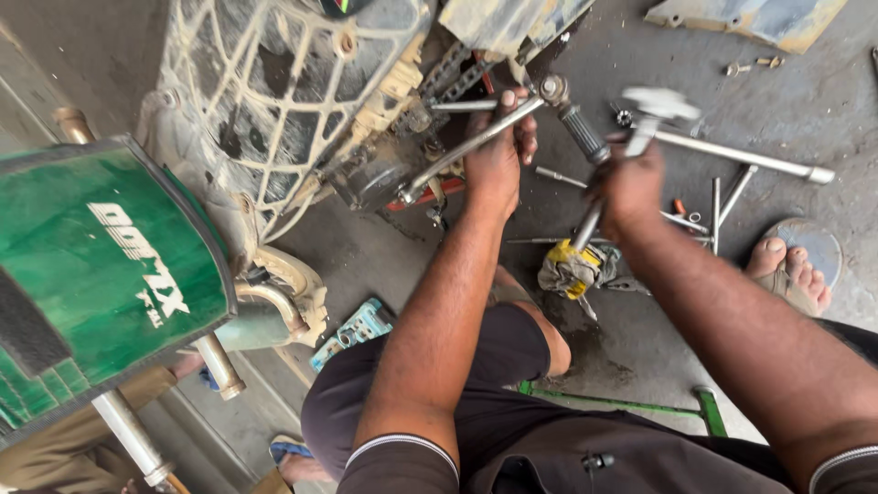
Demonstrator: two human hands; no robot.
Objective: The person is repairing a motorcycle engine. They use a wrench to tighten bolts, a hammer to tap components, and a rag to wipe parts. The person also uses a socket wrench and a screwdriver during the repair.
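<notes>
A chrome kick lever (476, 137) on a mud-caked motorcycle engine (366, 155) is held in the left hand (497, 155), whose grip is wrapped around the bar near its upper end at about 12 o'clock in the view; a metal tool shaft (594, 206) is clasped in the right hand (631, 187), just at 3 o'clock of the left, its blurred head (657, 102) raised above the knuckles (motion blur hides its shape); a yellow-and-grey rag (572, 267) lies on the concrete floor (805, 110) below; loose rods (732, 155) are scattered at 2 o'clock; a green motorcycle panel (101, 265) fills 9 o'clock.
</notes>
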